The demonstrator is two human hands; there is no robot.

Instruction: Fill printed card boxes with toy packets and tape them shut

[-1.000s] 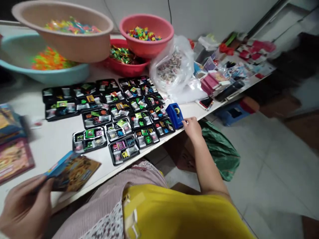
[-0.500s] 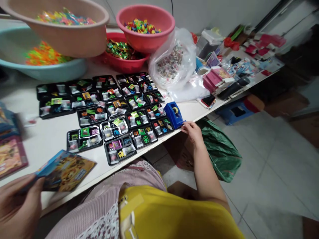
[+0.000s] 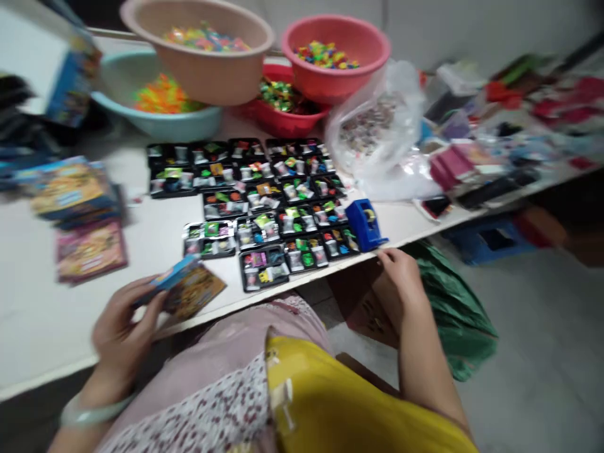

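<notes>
My left hand (image 3: 120, 324) grips a flat blue and orange printed box (image 3: 186, 290) at the near edge of the white table (image 3: 155, 242). My right hand (image 3: 401, 274) hangs just past the table's edge, a little below and right of a blue tape dispenser (image 3: 365, 223); its fingers are curled and the picture is too blurred to show whether anything is in them. Between the hands lie several black trays (image 3: 262, 207) filled with small coloured toys.
Basins of coloured pieces stand at the back: beige (image 3: 198, 47), pink (image 3: 335, 53), light blue (image 3: 155, 110), red (image 3: 283, 113). A clear plastic bag (image 3: 377, 132) lies right of the trays. Stacked printed boxes (image 3: 70, 195) sit left. A green bag (image 3: 448, 302) is on the floor.
The view has swung left and blurred. My right hand has drawn back from the tape dispenser to below the table edge. My left hand still holds the box, now nearer the trays.
</notes>
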